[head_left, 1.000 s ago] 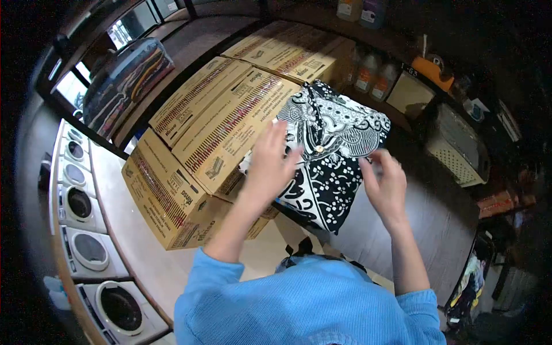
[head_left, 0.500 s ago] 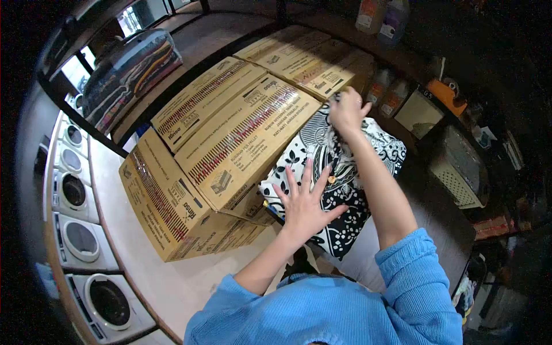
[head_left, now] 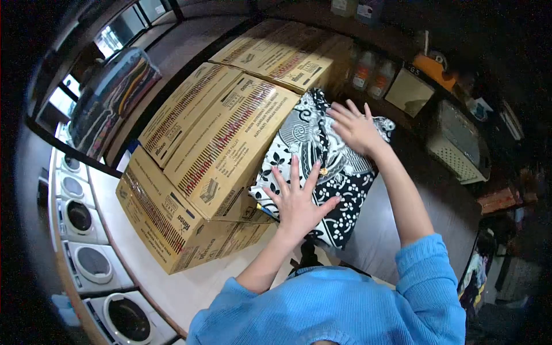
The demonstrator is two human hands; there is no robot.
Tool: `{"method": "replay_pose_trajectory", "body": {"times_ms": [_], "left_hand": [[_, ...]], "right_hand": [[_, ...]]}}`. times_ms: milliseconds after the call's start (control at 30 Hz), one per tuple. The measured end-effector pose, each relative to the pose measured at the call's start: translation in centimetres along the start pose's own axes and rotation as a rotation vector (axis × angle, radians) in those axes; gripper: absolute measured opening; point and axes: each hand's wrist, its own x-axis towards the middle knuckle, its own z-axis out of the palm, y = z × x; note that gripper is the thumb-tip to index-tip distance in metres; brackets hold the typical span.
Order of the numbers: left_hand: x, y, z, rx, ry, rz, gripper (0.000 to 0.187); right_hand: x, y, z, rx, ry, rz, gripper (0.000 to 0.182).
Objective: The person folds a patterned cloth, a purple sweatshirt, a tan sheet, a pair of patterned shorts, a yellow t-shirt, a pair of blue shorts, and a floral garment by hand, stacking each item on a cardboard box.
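Note:
A black-and-white patterned garment (head_left: 345,190) with a small button lies folded on the dark tabletop (head_left: 411,192), against the cardboard boxes. My left hand (head_left: 300,201) rests flat on its near left part, fingers spread. Farther up and to the right, my right hand (head_left: 357,127) lies on the cloth with its fingers stretched out. Neither hand grips anything. Parts of the print are hidden beneath both hands.
Large cardboard boxes (head_left: 230,144) stand stacked at the left and back. Front-loading washing machines (head_left: 95,264) line the far left. Folded blankets (head_left: 118,98) sit on a shelf. At right are a perforated basket (head_left: 457,149), a framed panel (head_left: 409,93) and bottles (head_left: 379,79).
My right hand has come away from the garment's far edge, moved nearer and flattened onto the cloth. My left hand stays spread on the fabric. The camera view has shifted slightly.

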Motion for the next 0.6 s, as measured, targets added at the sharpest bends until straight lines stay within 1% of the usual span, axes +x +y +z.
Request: {"method": "replay_pose_trajectory", "body": {"times_ms": [33,67,100,133,200,267,300,333,400,467,533,567,600], "left_hand": [[0.2,0.1,-0.1,0.03,-0.013,0.003,0.092],[0.4,-0.1,0.2,0.042,0.024,0.027,0.092],[0.4,-0.1,0.3,0.041,0.027,0.03,0.093],[0.4,0.0,0.2,0.035,0.031,0.026,0.095],[0.1,0.3,-0.2,0.062,0.004,0.009,0.1],[0.1,0.8,-0.9,0.073,-0.047,-0.035,0.103],[0.2,0.8,-1.1,0.085,-0.071,-0.048,0.105],[0.3,1.1,-1.6,0.069,-0.1,-0.071,0.104],[0.7,1.3,-1.8,0.078,-0.113,-0.061,0.103],[0.9,1.9,-2.1,0.092,-0.129,-0.082,0.104],[0.9,1.6,-1.8,0.161,-0.128,-0.085,0.105],[1.0,2.2,-2.5,0.169,-0.161,-0.107,0.106],[1.2,3.0,-2.9,0.192,-0.184,-0.143,0.106]], "right_hand": [[0.5,0.8,-0.3,0.009,-0.065,0.045,0.053],[1.0,1.5,-0.6,0.019,-0.125,0.089,0.054],[1.2,2.1,-0.8,-0.051,-0.127,0.123,0.055],[1.0,3.0,-1.2,-0.055,-0.104,0.198,0.056],[-0.4,5.1,-1.6,-0.144,0.108,0.288,0.056],[-3.5,6.7,-2.4,-0.099,0.358,0.353,0.054],[-5.8,6.9,-3.3,-0.083,0.443,0.337,0.053],[-8.4,7.4,-3.4,-0.056,0.497,0.337,0.052],[-15.0,8.6,-2.1,0.004,0.469,0.375,0.053],[-22.9,8.4,-0.9,-0.015,0.297,0.413,0.055],[-31.4,8.9,1.8,-0.112,0.05,0.473,0.057],[-36.1,8.9,2.8,-0.081,-0.152,0.588,0.058],[-41.0,9.3,4.3,-0.076,-0.275,0.678,0.058]]}}
